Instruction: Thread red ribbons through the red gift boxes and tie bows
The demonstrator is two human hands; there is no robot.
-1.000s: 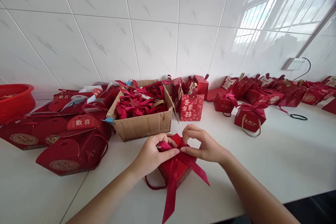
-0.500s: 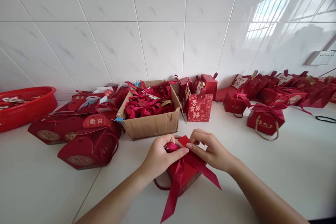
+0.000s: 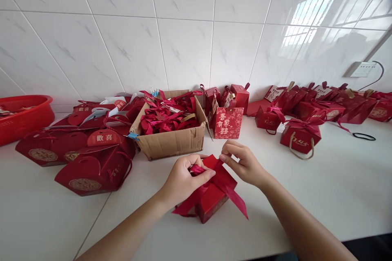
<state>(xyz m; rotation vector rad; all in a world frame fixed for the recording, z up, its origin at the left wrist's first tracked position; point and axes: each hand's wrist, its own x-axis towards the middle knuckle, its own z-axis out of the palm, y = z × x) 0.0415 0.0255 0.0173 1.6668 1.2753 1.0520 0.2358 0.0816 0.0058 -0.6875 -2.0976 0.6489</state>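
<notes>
In front of me on the white counter sits a small red gift box (image 3: pixel 211 205), with a dark red satin ribbon (image 3: pixel 233 199) across its top. My left hand (image 3: pixel 185 178) is closed at the left of the box, thumb and fingers pinching a bunched part of the ribbon. One ribbon tail hangs toward the lower left, the other toward the lower right. At the far right corner of the box top, my right hand (image 3: pixel 241 163) pinches a piece of the ribbon between thumb and forefinger. The exact fold between the hands is partly hidden by my fingers.
Behind the box stands a cardboard box (image 3: pixel 173 142) full of ribbons. Several dark red gift boxes (image 3: pixel 85 177) lie to the left, near a red plastic basin (image 3: pixel 36 120). A red card box (image 3: pixel 229 124) and a rope-handled box (image 3: pixel 298 140) stand to the right, before more boxes.
The left ribbon tail has swung from hanging down in front to lying farther left. My right hand has drawn slightly away from my left. The camera view has shifted a little.
</notes>
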